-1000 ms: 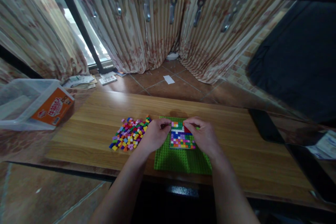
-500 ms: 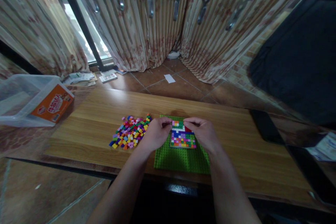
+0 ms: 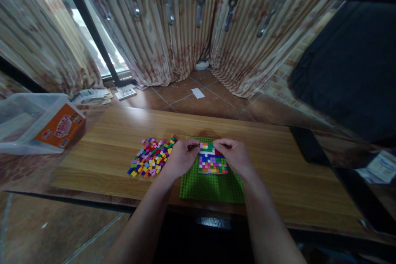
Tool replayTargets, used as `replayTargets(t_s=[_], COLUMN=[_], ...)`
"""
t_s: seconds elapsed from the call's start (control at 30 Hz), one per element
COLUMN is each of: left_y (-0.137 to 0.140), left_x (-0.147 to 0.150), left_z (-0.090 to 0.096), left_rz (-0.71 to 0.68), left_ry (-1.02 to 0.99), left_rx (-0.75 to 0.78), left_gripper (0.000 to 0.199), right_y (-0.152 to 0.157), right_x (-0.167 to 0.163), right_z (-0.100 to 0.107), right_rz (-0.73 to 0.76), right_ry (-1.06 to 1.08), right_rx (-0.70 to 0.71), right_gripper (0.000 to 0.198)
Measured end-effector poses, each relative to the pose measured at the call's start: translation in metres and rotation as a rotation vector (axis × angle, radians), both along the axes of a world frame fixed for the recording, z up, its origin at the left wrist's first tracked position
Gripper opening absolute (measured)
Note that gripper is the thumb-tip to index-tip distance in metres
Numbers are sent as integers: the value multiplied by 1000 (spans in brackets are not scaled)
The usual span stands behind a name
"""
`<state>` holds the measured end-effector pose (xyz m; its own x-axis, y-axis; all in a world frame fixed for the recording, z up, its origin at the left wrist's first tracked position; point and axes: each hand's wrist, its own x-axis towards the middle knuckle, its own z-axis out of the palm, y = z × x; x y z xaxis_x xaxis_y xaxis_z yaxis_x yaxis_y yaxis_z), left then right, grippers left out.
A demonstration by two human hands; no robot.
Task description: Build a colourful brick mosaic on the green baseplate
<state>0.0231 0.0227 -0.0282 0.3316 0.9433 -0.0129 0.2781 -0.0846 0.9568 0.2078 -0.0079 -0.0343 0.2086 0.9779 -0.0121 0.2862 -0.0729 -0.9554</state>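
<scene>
A clear plastic tub [image 3: 26, 141] with an orange label [image 3: 60, 127] stands by the left end of the wooden table [image 3: 297, 189], papers [image 3: 93, 95] piled just beyond it. Striped curtains [image 3: 154, 45] hang behind, leaving part of a window [image 3: 93, 45] uncovered, and a white sheet [image 3: 198, 93] lies on brown floor tiles [image 3: 216, 105]. Toward the right are a flat black object [image 3: 312, 146] and a large dark shape [image 3: 346, 70].

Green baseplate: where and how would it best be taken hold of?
The green baseplate is probably best pinched along its bare near edge, from the person's side: it lies flat, and the multicolored brick panel sits farther back.
</scene>
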Motion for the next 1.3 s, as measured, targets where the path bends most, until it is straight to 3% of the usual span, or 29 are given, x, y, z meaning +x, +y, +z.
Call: replayTargets(t_s=[0.13,0.3,0.5,0.6,0.8,1.1,1.2,1.3], left_y=[2,3,-6,-7,-7,-12,-11,-7], left_x=[-5,-8,0,1,1,4,5,3], left_z=[4,11,23,25,23,28,26,22], left_rz=[65,142,-32,-69,-95,-105,-47,74], left_ry=[-76,-288,-502,-519,-496,-500,-435,-317], left_rx=[-41,-153,-296,-306,-329,-321,-286,-151], left_gripper=[19,32,44,45,47,50,48,35], right_y=[-2,-7,-17,-19,-19,-19,-18,-17], right_x=[2,1,-14,-18,-17,-19,-11,5], right_z=[2,14,28,27,25,30,28,23], right_rz=[-8,-129,154,223,236,177,78,-93], right_ry=[55,-2,-73,-115,-175,-88,-88,-118], right_rx=[24,176,382,429,408,390,358,276], right_gripper=[28,23,19,24,20,12,9,12])
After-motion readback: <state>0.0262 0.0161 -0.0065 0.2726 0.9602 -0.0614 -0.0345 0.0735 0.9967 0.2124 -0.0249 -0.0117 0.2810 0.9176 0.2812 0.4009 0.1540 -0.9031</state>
